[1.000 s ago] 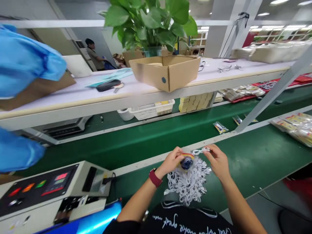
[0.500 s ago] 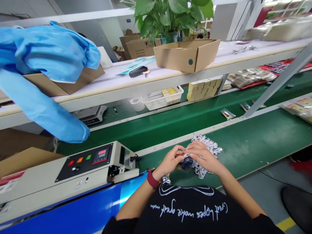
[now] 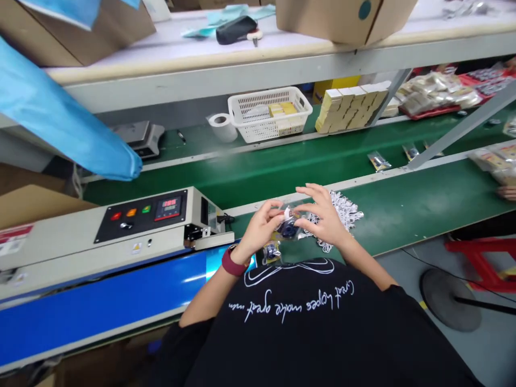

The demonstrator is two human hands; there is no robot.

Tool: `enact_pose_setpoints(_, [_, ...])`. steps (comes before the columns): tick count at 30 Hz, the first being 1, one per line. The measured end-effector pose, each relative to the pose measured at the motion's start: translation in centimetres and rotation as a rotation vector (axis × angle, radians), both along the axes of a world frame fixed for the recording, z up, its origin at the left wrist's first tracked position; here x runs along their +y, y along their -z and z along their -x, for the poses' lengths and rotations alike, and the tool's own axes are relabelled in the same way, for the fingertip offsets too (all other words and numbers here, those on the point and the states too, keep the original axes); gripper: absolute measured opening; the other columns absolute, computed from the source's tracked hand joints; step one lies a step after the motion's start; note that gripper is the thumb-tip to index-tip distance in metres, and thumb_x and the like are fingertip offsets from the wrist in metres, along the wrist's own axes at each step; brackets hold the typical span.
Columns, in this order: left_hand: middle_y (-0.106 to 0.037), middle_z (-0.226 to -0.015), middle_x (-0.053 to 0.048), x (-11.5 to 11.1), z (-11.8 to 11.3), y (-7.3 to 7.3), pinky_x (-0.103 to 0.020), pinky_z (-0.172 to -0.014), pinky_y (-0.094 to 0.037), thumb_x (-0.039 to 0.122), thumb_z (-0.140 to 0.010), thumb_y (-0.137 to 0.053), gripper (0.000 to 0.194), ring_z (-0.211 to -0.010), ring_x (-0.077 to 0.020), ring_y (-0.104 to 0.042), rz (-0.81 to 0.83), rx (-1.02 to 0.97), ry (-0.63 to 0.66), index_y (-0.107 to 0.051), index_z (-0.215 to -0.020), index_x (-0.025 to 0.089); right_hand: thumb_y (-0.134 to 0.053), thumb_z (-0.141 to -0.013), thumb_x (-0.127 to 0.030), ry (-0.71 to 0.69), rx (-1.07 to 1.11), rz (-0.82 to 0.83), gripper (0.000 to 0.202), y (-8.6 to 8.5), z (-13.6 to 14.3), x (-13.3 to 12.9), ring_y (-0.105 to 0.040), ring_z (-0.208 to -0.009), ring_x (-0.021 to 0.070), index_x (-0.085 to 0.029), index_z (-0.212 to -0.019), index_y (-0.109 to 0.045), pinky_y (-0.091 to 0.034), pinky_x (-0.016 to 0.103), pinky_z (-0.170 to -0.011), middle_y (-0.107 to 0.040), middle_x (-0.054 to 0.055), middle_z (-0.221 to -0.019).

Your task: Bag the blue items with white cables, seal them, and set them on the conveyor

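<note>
Head view: I am holding a small clear packet (image 3: 288,227) with a dark round item inside, above the near green belt (image 3: 419,207). My left hand (image 3: 260,230) is pinching its left edge between thumb and fingers; my right hand (image 3: 324,217) is gripping its right side, fingers partly spread. Just beyond my right hand a pile of white cords (image 3: 346,207) is lying on the belt, and a second small packet (image 3: 271,251) is sitting just below the held one. The sealing machine's control panel (image 3: 141,213) is standing to my left.
</note>
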State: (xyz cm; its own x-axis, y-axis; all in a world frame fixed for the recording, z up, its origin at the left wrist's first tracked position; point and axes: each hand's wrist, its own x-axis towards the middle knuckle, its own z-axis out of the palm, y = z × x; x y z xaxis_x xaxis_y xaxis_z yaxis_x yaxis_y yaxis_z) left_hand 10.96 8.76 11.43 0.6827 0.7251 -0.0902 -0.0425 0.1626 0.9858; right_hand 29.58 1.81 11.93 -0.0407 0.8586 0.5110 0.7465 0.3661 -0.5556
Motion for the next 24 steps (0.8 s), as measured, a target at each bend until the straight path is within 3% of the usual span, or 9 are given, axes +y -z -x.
enact_pose_setpoints(4, [-0.066, -0.088, -0.005, -0.6, 0.4, 0.2, -0.027, -0.074, -0.045, 0.032, -0.079, -0.064, 0.033, -0.081, -0.0173, -0.063, -0.011, 0.016, -0.039, -0.048, -0.104, 0.017, -0.066, -0.078, -0.045, -0.084, -0.028, 0.075, 0.024, -0.3, 0.4, 0.1, -0.032, -0.13, 0.0287, -0.031, -0.098, -0.069, -0.024, 0.056, -0.106, -0.048, 0.0, -0.136])
enact_pose_setpoints(8, [-0.067, -0.088, -0.006, -1.4, 0.5, 0.8, -0.027, -0.07, -0.046, 0.03, -0.077, -0.065, 0.034, -0.079, -0.0185, -0.063, -0.021, 0.046, -0.009, -0.05, -0.105, 0.017, -0.069, -0.076, -0.043, -0.306, -0.081, 0.194, 0.023, -0.5, 1.0, 0.2, -0.025, -0.135, 0.0291, -0.034, -0.098, -0.069, -0.018, 0.058, -0.108, -0.041, -0.004, -0.141])
enact_pose_setpoints(11, [-0.068, -0.093, -0.008, -1.9, 1.2, 1.2, -0.029, -0.074, -0.046, 0.031, -0.08, -0.062, 0.032, -0.084, -0.0208, -0.063, -0.042, 0.066, -0.028, -0.05, -0.106, 0.016, -0.069, -0.076, -0.041, -0.357, 0.037, 0.224, 0.03, 0.0, 1.1, 0.3, -0.026, -0.135, 0.0278, -0.033, -0.105, -0.065, -0.021, 0.056, -0.109, -0.041, -0.001, -0.142])
enact_pose_setpoints(13, [-0.068, -0.098, -0.01, -2.3, 2.0, 1.5, -0.031, -0.077, -0.047, 0.032, -0.082, -0.059, 0.032, -0.088, -0.0219, -0.064, -0.019, 0.062, -0.101, -0.049, -0.108, 0.017, -0.068, -0.078, -0.04, -0.249, 0.238, 0.213, 0.035, 1.1, 1.3, 0.1, -0.038, -0.128, 0.0249, -0.028, -0.11, -0.061, -0.03, 0.049, -0.106, -0.047, 0.005, -0.135])
enact_pose_setpoints(16, [-0.068, -0.099, -0.01, -3.1, 3.5, 2.0, -0.032, -0.077, -0.047, 0.034, -0.079, -0.06, 0.034, -0.089, -0.0221, -0.065, 0.067, 0.035, -0.237, -0.044, -0.105, 0.018, -0.067, -0.077, -0.038, -0.139, 0.526, 0.31, 0.027, 3.8, 2.4, -0.5, -0.057, -0.097, 0.0192, -0.021, -0.097, -0.061, -0.044, 0.037, -0.089, -0.062, 0.005, -0.101])
enact_pose_setpoints(20, [-0.068, -0.083, -0.005, -4.5, 5.9, 3.4, -0.026, -0.066, -0.045, 0.036, -0.075, -0.065, 0.034, -0.074, -0.0179, -0.064, 0.131, 0.06, -0.37, -0.043, -0.095, 0.019, -0.066, -0.077, -0.039, -0.153, 0.781, 0.505, 0.022, 7.6, 5.7, -1.5, -0.056, -0.068, 0.0138, -0.019, -0.075, -0.058, -0.045, 0.028, -0.068, -0.059, -0.001, -0.072])
enact_pose_setpoints(24, [-0.061, -0.065, 0.001, -6.2, 8.7, 5.3, -0.021, -0.057, -0.038, 0.037, -0.077, -0.062, 0.024, -0.059, -0.0116, -0.054, 0.043, 0.164, -0.506, -0.052, -0.081, 0.016, -0.064, -0.077, -0.039, -0.147, 0.846, 0.54, 0.022, 9.2, 9.0, -2.0, -0.053, -0.062, 0.013, -0.019, -0.071, -0.058, -0.042, 0.026, -0.062, -0.056, -0.002, -0.066])
